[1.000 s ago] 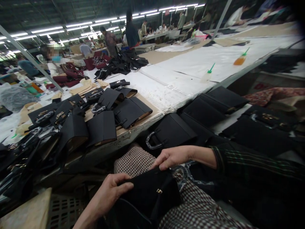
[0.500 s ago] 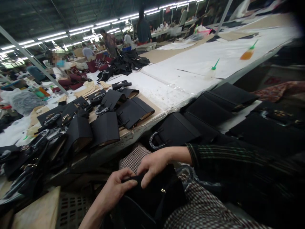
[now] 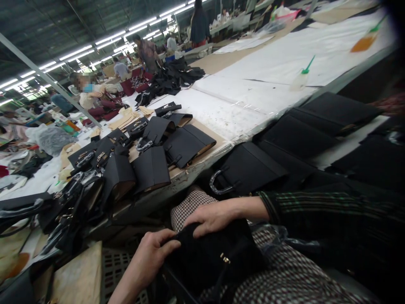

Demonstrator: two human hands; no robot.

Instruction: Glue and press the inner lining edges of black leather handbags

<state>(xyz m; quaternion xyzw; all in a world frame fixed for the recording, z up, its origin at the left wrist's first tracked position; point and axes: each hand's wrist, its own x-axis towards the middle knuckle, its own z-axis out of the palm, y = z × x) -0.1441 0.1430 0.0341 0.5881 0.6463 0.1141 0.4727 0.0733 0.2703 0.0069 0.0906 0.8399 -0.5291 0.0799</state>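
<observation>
A black handbag (image 3: 218, 257) with small gold hardware lies across my lap, over checked cloth (image 3: 190, 207). My left hand (image 3: 155, 249) pinches the bag's left edge between thumb and fingers. Over its upper edge curls my right hand (image 3: 211, 217), thumb on the near side and fingers partly hidden behind. Just beyond my right hand, another black bag (image 3: 249, 166) with a plastic-wrapped handle leans by the table edge.
Several black bags (image 3: 152, 169) cover the table's near left part. Two green-tipped bottles, one clear (image 3: 299, 80) and one orange (image 3: 363, 42), stand on the white table top (image 3: 237, 97). A plastic crate (image 3: 117, 261) and a board (image 3: 77, 274) are low left. Other people work farther back.
My right hand has slid a little right along the bag's edge, away from my left hand, and lies flatter. More of the bag's front shows. The whole view has shifted slightly.
</observation>
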